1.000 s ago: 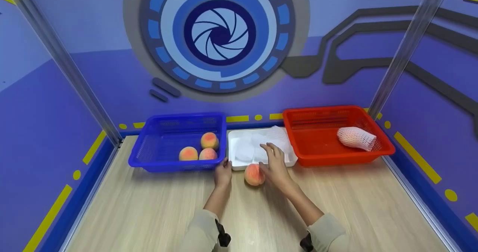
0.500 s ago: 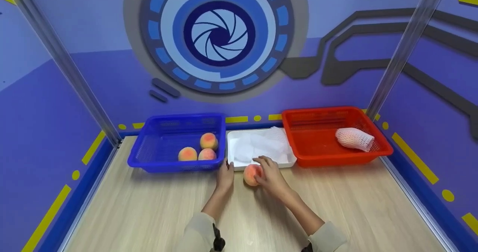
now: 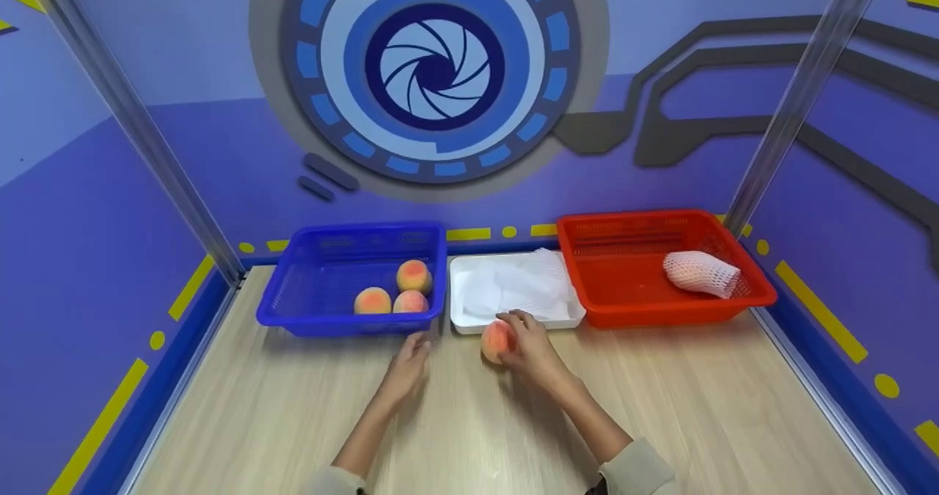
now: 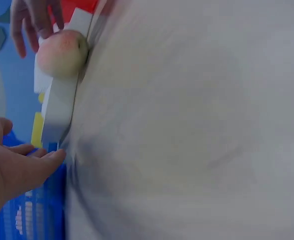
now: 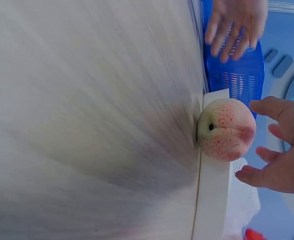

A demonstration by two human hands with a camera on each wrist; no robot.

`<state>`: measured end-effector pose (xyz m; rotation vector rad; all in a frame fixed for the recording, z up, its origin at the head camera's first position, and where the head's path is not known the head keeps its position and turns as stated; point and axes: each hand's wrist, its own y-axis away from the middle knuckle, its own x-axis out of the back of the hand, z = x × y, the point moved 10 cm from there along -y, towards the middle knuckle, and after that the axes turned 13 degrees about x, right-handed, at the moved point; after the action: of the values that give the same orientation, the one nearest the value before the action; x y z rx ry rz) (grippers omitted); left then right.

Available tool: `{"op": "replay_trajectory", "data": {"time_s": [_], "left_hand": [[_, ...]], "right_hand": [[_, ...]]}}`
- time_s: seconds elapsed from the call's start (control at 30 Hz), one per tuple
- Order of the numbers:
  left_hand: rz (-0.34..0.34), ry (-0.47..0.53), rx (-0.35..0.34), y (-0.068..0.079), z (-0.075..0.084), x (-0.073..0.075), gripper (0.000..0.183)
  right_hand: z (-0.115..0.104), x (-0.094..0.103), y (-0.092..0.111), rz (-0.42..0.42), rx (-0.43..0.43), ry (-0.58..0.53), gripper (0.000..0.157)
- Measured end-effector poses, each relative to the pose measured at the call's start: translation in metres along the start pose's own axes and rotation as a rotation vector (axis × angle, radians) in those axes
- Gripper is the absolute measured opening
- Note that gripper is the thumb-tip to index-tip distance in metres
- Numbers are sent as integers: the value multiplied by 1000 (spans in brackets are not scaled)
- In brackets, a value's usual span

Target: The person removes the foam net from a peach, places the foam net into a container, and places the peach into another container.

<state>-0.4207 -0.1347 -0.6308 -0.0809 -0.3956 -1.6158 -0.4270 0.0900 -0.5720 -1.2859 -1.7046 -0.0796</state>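
A peach (image 3: 494, 343) with a red blush sits on the table against the front edge of a white tray (image 3: 461, 290). My right hand (image 3: 538, 354) is at the peach's right side; in the right wrist view its fingers (image 5: 274, 172) are spread around the fruit without gripping it. My left hand (image 3: 406, 370) hovers over the table just in front of the blue basket (image 3: 315, 320), fingers extended and nothing in them. Inside the tray lie white foam net sleeves (image 3: 521, 290).
Three peaches (image 3: 373, 301) lie in the blue basket at the left. To the right of the tray, a red basket (image 3: 609, 309) contains one peach in a white foam net (image 3: 700, 273). Purple and blue panels (image 3: 506, 209) wall in the table's back and sides.
My left hand has drawn away from the tray's front left corner, toward the left and nearer my body. My right hand has come down from above the tray to the peach's side.
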Motion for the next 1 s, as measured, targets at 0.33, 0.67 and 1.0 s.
{"op": "replay_trajectory", "data": {"time_s": [0.33, 0.67, 1.0], "left_hand": [[82, 291, 135, 23, -30, 60, 49], [268, 482, 216, 30, -46, 123, 49], [426, 598, 282, 33, -66, 200, 56]], "right_hand": [[6, 7, 4, 22, -31, 3, 62], [3, -5, 5, -21, 31, 7, 56], [-2, -7, 4, 23, 56, -5, 40]]}}
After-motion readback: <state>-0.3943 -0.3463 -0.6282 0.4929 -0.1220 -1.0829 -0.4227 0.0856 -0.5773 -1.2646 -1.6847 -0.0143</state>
